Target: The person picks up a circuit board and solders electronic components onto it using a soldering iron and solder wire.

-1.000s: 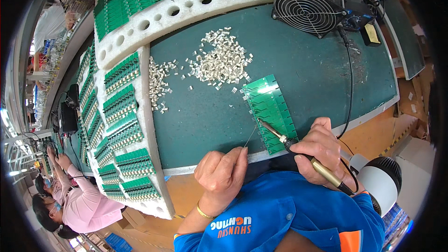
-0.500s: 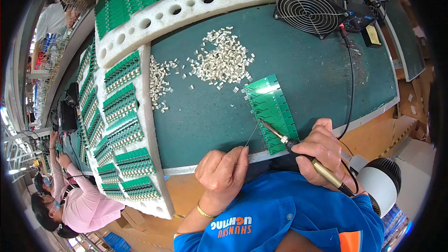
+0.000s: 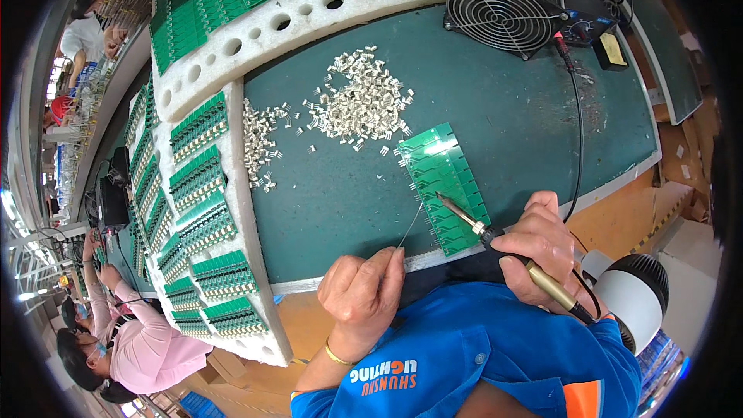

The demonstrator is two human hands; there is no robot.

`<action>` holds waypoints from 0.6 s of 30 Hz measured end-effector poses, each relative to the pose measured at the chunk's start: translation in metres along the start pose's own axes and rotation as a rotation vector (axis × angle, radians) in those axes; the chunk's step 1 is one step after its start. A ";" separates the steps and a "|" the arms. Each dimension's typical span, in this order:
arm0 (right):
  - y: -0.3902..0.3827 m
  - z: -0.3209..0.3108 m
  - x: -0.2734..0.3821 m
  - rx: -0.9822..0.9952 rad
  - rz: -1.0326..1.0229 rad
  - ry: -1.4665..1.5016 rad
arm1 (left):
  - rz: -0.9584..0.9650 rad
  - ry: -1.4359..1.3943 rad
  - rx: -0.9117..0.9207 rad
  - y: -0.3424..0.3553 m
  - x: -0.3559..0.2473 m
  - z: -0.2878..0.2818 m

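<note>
My right hand (image 3: 542, 241), at the lower right of the frame, is wrapped around the handle of a soldering iron (image 3: 495, 238), fingers curled tight on the grip, and the iron's thin tip slants up and to the left until it meets the green circuit board panel (image 3: 443, 186) near the panel's middle. That panel lies flat on the dark green mat (image 3: 511, 124), just right of the frame's centre, with its lower end close to the mat's near edge and just above my right knuckles. My left hand (image 3: 362, 294), low in the middle of the frame, has the fingers pressed together with thumb and forefinger pinching a thin strand of solder wire (image 3: 410, 226); the wire rises from my fingertips up and to the right, ending just beside the panel's left edge, near the iron's tip. Whether the wire touches the tip I cannot tell. Above the panel, toward the upper middle, a heap of small pale connectors (image 3: 357, 102) is scattered on the mat, well apart from both hands. Along the left side, white foam racks (image 3: 240, 209) hold rows of more green boards. A black fan (image 3: 495, 9) sits at the upper right, and the iron's black cable (image 3: 577, 131) runs up toward it.
</note>
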State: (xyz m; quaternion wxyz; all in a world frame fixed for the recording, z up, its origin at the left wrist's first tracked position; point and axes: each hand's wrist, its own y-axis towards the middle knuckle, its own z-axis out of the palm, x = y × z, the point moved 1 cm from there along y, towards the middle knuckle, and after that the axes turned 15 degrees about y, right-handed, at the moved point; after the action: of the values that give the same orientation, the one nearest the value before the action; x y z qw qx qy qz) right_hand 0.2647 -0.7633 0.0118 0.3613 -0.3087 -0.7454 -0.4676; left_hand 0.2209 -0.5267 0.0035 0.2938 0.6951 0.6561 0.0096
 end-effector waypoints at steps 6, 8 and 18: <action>-0.001 0.003 -0.002 0.005 0.006 0.021 | 0.007 -0.018 -0.006 -0.001 -0.003 0.002; -0.002 0.004 -0.002 -0.001 0.007 0.031 | -0.001 -0.005 0.003 -0.002 -0.004 0.001; -0.003 0.007 -0.006 -0.029 -0.008 0.051 | -0.001 -0.014 0.004 -0.002 -0.008 0.002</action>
State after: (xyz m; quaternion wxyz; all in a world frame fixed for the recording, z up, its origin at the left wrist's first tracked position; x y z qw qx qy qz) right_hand 0.2641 -0.7589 0.0034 0.3738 -0.2992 -0.7303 -0.4873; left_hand 0.2190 -0.5344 0.0044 0.2968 0.6954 0.6544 0.0032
